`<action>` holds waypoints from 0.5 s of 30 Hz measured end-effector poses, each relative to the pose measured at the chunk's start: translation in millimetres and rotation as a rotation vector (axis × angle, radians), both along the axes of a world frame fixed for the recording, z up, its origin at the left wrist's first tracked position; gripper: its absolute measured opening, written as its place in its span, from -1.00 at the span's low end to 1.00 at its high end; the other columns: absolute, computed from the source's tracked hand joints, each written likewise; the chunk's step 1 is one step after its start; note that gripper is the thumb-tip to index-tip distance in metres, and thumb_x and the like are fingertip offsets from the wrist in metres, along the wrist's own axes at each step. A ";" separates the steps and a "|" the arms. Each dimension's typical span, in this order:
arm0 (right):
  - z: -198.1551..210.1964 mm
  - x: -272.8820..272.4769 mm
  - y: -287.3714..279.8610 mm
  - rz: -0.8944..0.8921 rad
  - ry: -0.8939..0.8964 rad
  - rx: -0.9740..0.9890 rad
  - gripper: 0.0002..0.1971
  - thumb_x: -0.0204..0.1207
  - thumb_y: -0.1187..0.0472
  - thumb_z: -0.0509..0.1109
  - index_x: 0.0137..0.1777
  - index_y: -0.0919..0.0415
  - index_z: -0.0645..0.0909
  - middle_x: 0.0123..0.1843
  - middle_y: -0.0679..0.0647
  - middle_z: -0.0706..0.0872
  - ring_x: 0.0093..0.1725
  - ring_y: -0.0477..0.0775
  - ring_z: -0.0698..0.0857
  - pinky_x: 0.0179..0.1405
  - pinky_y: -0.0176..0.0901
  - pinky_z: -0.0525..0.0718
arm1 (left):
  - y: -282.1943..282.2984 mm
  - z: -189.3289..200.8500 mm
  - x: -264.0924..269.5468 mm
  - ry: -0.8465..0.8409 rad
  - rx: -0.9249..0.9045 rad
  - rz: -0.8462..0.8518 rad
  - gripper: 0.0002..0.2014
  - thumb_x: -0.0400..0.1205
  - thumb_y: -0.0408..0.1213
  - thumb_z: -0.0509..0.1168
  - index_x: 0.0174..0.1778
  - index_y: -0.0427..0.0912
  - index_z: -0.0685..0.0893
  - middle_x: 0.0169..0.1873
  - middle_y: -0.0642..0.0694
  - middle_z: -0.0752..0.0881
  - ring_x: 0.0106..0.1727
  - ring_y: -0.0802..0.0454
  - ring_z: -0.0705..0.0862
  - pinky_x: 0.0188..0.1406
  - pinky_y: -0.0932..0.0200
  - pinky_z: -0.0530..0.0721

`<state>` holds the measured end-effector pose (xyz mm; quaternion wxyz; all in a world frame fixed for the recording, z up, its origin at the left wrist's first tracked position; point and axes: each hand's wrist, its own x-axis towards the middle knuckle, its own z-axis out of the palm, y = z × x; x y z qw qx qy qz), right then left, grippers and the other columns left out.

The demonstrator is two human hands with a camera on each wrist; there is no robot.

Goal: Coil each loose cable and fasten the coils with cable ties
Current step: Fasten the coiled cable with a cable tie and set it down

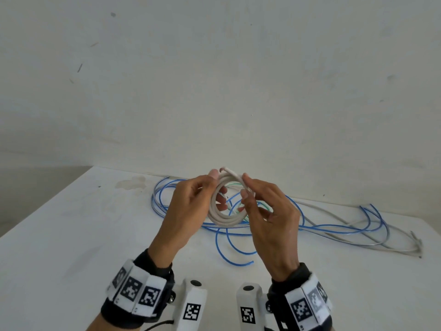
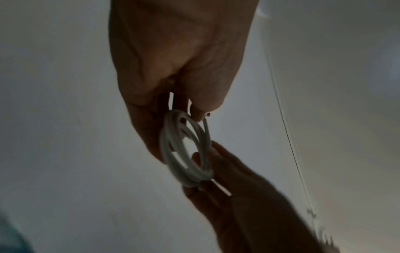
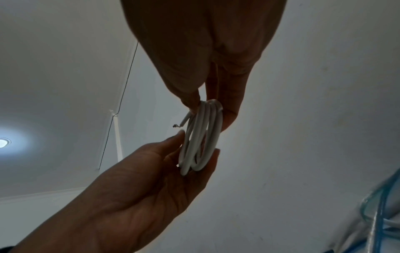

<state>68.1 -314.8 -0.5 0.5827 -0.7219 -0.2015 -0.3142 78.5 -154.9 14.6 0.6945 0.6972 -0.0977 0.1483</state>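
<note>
While both hands were up off the table (image 1: 71, 235), the white coil (image 1: 223, 217) was pretty much the only finished bit of winding I could see. It sat in the air between them, a few neat loops. The left hand (image 1: 188, 206) had its fingers curled through and around the coil's left side, thumb up near the top. The right hand (image 1: 269, 220) pinched the coil's right side between thumb and fingers, right by where the loose end (image 1: 230, 172) poked out at the top. From the right wrist view you could see that end (image 3: 184, 121) had a bit of bare wire sticking out, so the whole white cable looked wound up.

No tie on the coil as far as I could tell, and I couldn't spot any cable ties anywhere. So I'd say cable one was coiled but not fastened yet.

Behind and below the coil, the blue cable (image 1: 238, 254) was still a loose sprawl on the table, looping out to both sides. A grey cable (image 1: 338, 217) ran off to the coil's right, also uncoiled. There was a thin green one (image 1: 235, 186) just behind the coil too, hard to follow.

My guess: roughly a quarter done, with at least two or three cables left plus all the tying.
</note>
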 end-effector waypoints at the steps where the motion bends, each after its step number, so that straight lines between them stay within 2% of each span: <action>1: -0.4 0.1 0.5 -0.002 0.001 0.005 -0.67 0.65 0.32 0.47 0.27 -0.13 0.76 0.09 -0.18 0.76 -0.02 0.04 0.75 -0.22 -0.17 0.80 | 1.2 0.5 -1.2 -0.055 0.109 0.014 -0.63 0.70 0.02 0.24 -0.14 -0.18 0.81 -0.35 -0.11 0.81 -0.33 -0.01 0.82 -0.23 0.11 0.80; 3: -0.7 0.6 0.6 0.007 0.007 0.023 -0.68 0.65 0.33 0.46 0.26 -0.11 0.76 0.09 -0.15 0.77 -0.03 0.02 0.77 -0.22 -0.20 0.80 | 4.5 1.1 -1.8 -0.078 0.200 -0.036 -0.69 0.68 0.00 0.30 -0.12 -0.16 0.79 -0.39 -0.14 0.79 -0.35 -0.02 0.80 -0.26 0.10 0.78; 5: -0.5 0.6 -0.5 0.013 0.009 0.030 -0.68 0.65 0.35 0.46 0.25 -0.08 0.77 0.10 -0.12 0.78 -0.02 0.02 0.78 -0.22 -0.24 0.80 | 10.0 1.0 1.3 0.013 0.115 -0.156 -0.70 0.66 -0.06 0.36 -0.05 -0.24 0.82 -0.32 -0.25 0.78 -0.31 -0.09 0.77 -0.15 -0.07 0.82; 7: -0.9 -0.6 -0.3 0.032 0.012 0.025 -0.68 0.65 0.37 0.46 0.25 -0.05 0.78 0.09 -0.12 0.79 -0.02 0.04 0.78 -0.23 -0.26 0.79 | 17.1 2.7 1.9 0.107 0.014 -0.257 -0.70 0.62 -0.12 0.39 0.02 -0.31 0.83 -0.28 -0.23 0.75 -0.29 -0.10 0.73 -0.02 -0.19 0.80; 9: -1.8 -2.1 1.6 0.060 0.021 0.020 -0.68 0.65 0.39 0.46 0.25 -0.02 0.79 0.09 -0.11 0.78 -0.03 0.06 0.77 -0.24 -0.22 0.80 | 23.5 4.8 1.5 0.161 0.000 -0.312 -0.65 0.59 -0.11 0.40 0.05 -0.37 0.81 -0.29 -0.16 0.74 -0.31 -0.04 0.72 0.00 -0.14 0.80; 11: -3.4 -2.9 3.5 0.072 0.044 0.018 -0.68 0.65 0.38 0.46 0.25 -0.03 0.79 0.08 -0.16 0.77 -0.04 0.04 0.76 -0.25 -0.15 0.83 | 28.4 6.9 1.1 0.185 0.024 -0.330 -0.60 0.58 -0.09 0.40 0.05 -0.42 0.79 -0.31 -0.15 0.73 -0.32 -0.01 0.72 -0.06 -0.04 0.78; 13: -6.0 -2.0 5.1 0.065 0.061 0.010 -0.68 0.66 0.37 0.45 0.25 -0.04 0.79 0.09 -0.18 0.77 -0.05 0.00 0.76 -0.25 -0.11 0.83 | 29.3 5.4 0.9 0.193 0.062 -0.323 -0.66 0.63 -0.11 0.37 0.01 -0.38 0.80 -0.32 -0.14 0.74 -0.29 -0.02 0.74 -0.12 0.08 0.78; 15: -8.9 0.4 6.0 0.052 0.060 0.004 -0.68 0.66 0.37 0.44 0.26 -0.04 0.79 0.10 -0.16 0.78 -0.05 -0.01 0.76 -0.25 -0.09 0.83 | 25.9 3.7 0.0 0.213 0.127 -0.333 -0.72 0.74 -0.14 0.27 -0.08 -0.28 0.75 -0.33 -0.11 0.74 -0.24 -0.04 0.77 -0.11 0.11 0.77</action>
